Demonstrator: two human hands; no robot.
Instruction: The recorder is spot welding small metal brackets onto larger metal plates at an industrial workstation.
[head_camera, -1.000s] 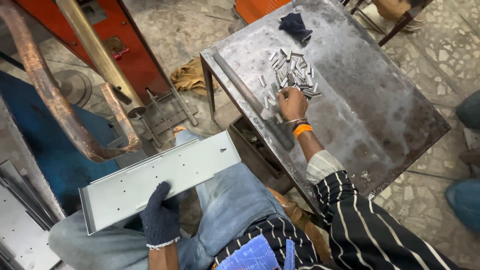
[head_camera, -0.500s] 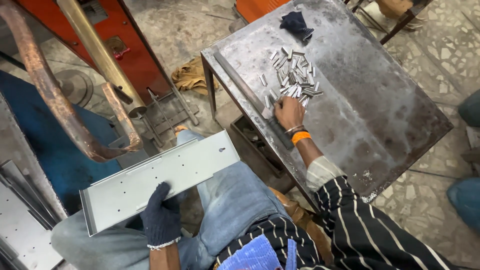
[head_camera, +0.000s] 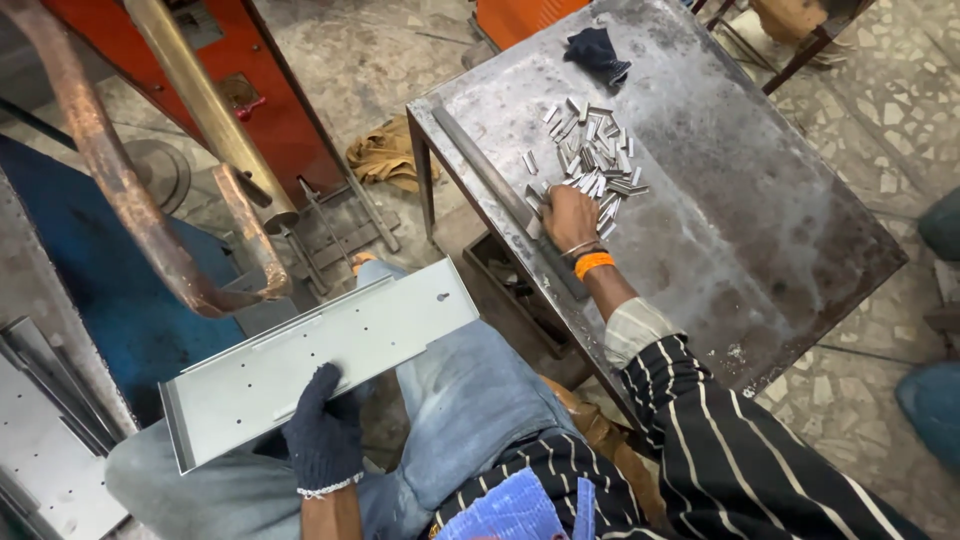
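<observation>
Head view. The left hand (head_camera: 322, 440), in a dark knitted glove, pressed down on a long pale sheet-metal channel (head_camera: 320, 372) that lay across the seated person's lap, its punched face up and one end pointing toward the bench (head_camera: 760, 250); the lap carried its weight, so one hand sufficed to steady it. Its grip was closed over the near flange. The bare right hand (head_camera: 568, 215), with an orange band at the wrist, rested at the edge of a heap of small bright metal pieces (head_camera: 592, 165) on the bench, within arm's reach. Its fingertips were curled under, so whether they pinched a piece could not be told. A dark cloth (head_camera: 597, 50) lay beyond the heap. The channel's far flange was hidden.
</observation>
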